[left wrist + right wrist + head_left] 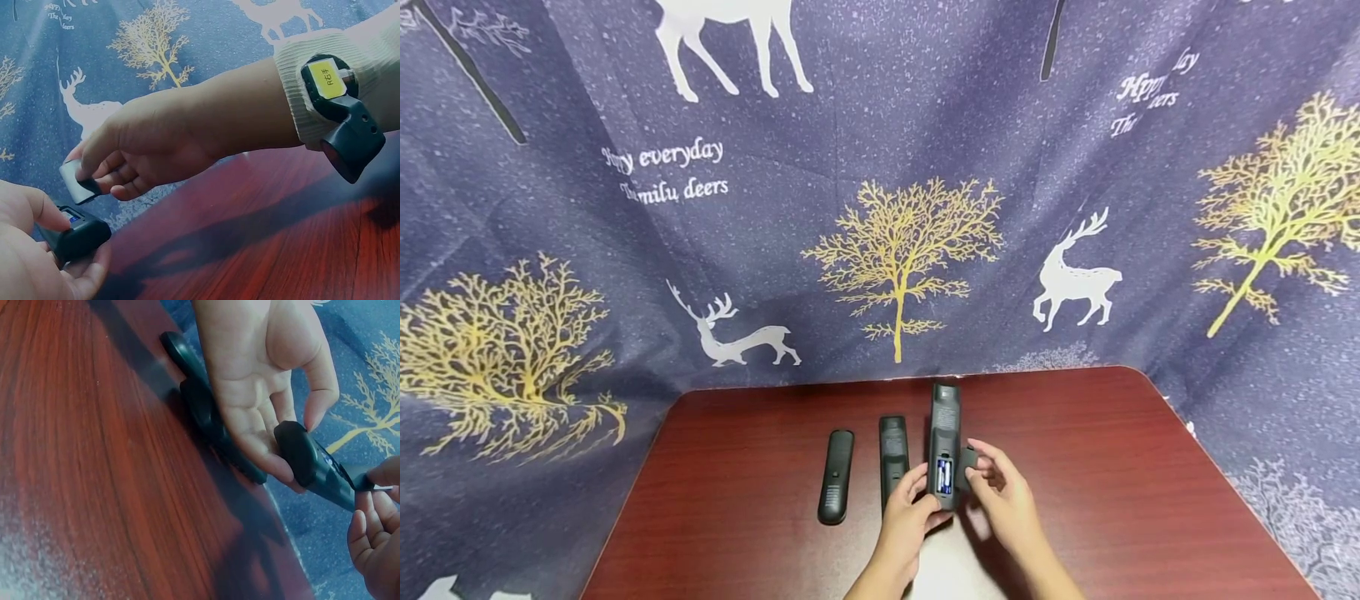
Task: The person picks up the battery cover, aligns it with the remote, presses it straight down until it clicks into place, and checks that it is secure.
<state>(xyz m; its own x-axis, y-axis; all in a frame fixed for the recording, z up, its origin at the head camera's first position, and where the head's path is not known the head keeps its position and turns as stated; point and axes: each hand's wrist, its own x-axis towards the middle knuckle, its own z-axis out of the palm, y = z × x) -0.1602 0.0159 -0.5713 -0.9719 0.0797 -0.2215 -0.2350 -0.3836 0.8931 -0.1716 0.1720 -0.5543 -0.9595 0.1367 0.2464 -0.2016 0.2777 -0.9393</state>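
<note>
My left hand (907, 518) grips the lower end of a black remote control (945, 417), held back side up above the table. Its battery compartment is uncovered, and blue-and-white batteries (944, 477) lie inside. Just to the right, my right hand (1006, 498) pinches a small dark battery cover (967, 460) between thumb and fingers. In the left wrist view the cover (79, 181) is tilted beside the end of the remote (81, 234). The right wrist view shows the remote's rounded end (297, 450) in the left hand's fingers.
Two more dark remotes lie on the reddish-brown wooden table (737, 500): one (892, 450) close left of the left hand, partly hidden by it, and another (836, 477) farther left. A blue cloth (850, 117) printed with deer and trees hangs behind the table's back edge.
</note>
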